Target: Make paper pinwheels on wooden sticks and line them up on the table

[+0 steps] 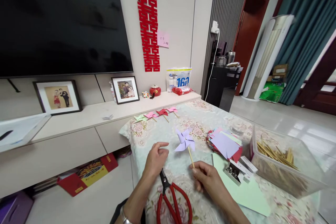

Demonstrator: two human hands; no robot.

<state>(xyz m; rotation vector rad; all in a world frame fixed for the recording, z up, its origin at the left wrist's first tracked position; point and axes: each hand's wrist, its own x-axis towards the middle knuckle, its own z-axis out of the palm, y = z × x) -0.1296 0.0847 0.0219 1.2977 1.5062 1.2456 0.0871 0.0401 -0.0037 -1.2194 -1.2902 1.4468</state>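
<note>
Fingertips of right hand (pixel 207 178) pinched on stick of lilac pinwheel (pixel 185 140), held upright above them — left hand (pixel 156 157) loosely open just beside, grasping nothing, red scissors (pixel 172 201) below. Likely checking the spin — next, probably a gentle flick of a blade.

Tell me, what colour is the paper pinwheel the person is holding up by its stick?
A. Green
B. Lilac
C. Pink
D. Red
B: the pinwheel on the wooden stick pinched by the right hand is pale lilac, while the green, pink and red pinwheels lie in a row at the table's far edge.
</note>
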